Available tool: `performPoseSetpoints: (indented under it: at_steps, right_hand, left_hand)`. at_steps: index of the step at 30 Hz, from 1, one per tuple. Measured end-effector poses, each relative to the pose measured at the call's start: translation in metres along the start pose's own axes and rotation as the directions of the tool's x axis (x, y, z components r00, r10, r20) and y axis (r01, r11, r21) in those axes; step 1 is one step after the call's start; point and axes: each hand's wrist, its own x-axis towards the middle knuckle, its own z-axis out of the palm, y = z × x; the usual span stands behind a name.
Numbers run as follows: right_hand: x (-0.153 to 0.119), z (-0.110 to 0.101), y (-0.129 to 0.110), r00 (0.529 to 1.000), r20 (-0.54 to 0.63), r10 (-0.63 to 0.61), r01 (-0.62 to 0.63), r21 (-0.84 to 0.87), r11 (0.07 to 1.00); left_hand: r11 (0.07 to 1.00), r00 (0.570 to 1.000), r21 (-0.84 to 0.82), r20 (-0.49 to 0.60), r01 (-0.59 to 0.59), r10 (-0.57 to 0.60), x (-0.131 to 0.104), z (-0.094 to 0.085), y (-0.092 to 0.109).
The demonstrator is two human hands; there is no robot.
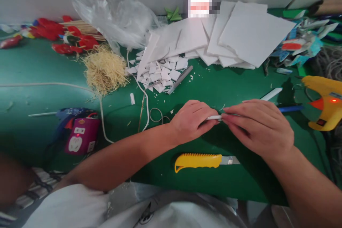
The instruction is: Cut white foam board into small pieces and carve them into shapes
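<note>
Over the green table (160, 174), my left hand (191, 121) pinches a small thin white piece (213, 117) between thumb and fingers. The fingers of my right hand (258, 126) are closed on the other end of that piece, so the two hands nearly touch. What the piece is made of cannot be made out. A yellow box cutter (199, 161) lies below my hands with its blade out, pointing right. Behind my right hand are a white stick-like piece (271, 93) and a blue stick (291, 108), partly hidden by the hand.
White foam sheets (251, 28) and broken white scraps (160, 73) lie at the back, beside a grey cutter (181, 79). A yellow glue gun (324, 103) is at the right. Straw (105, 69), a purple power adapter (83, 136) and a white cable (103, 121) are at the left.
</note>
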Motion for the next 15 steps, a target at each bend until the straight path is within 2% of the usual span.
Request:
performPoseSetpoints:
  at_steps: [4, 7, 11, 15]
  right_hand:
    - [0.001, -0.002, -0.003, 1.000, 0.014, 0.002, -0.003, 0.059, 0.998]
    - [0.001, -0.003, -0.005, 0.992, -0.033, 0.125, -0.121, 0.115, 0.986]
    - [-0.003, -0.003, -0.003, 0.938, -0.051, 0.342, -0.338, 0.077, 0.938]
    - [-0.006, -0.002, 0.008, 0.931, -0.027, 0.363, -0.361, 0.056, 0.931]
  left_hand:
    - [1.000, 1.000, -0.011, -0.010, -0.013, 0.013, 0.000, 0.000, 0.001]
    - [1.000, 1.000, -0.012, 0.020, 0.021, -0.021, -0.001, -0.001, 0.002]
    - [0.998, 0.997, -0.002, 0.028, 0.069, -0.069, 0.000, -0.003, 0.003]
    - [0.993, 0.994, 0.051, 0.026, 0.109, -0.111, 0.000, -0.006, 0.003]
